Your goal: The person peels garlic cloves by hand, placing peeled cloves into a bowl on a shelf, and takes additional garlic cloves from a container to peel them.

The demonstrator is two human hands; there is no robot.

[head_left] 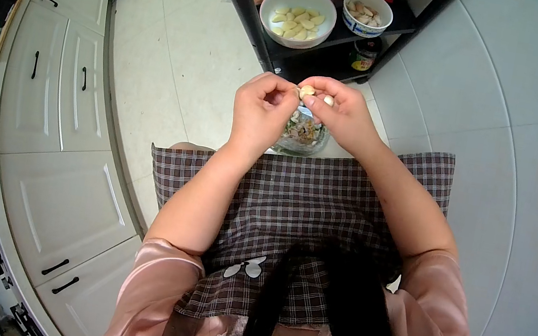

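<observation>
Between the thumb and finger of my right hand (341, 117) is a pale garlic clove (306, 92). A second whitish clove (329, 100) shows among the curled fingers of that same hand. My left hand (258, 111) is closed in a pinch against the left side of the first clove; what its fingertips grip is too small to make out. Below both hands stands a clear container (302, 138) with garlic skins and green scraps inside, partly hidden by the hands.
On the black shelf (347, 42) ahead stand a white bowl (266, 17) of peeled garlic cloves and a smaller patterned bowl (365, 33) of unpeeled ones. A dark jar (364, 54) sits lower down. White cabinets (58, 197) line the left; a tiled wall (475, 124) rises right.
</observation>
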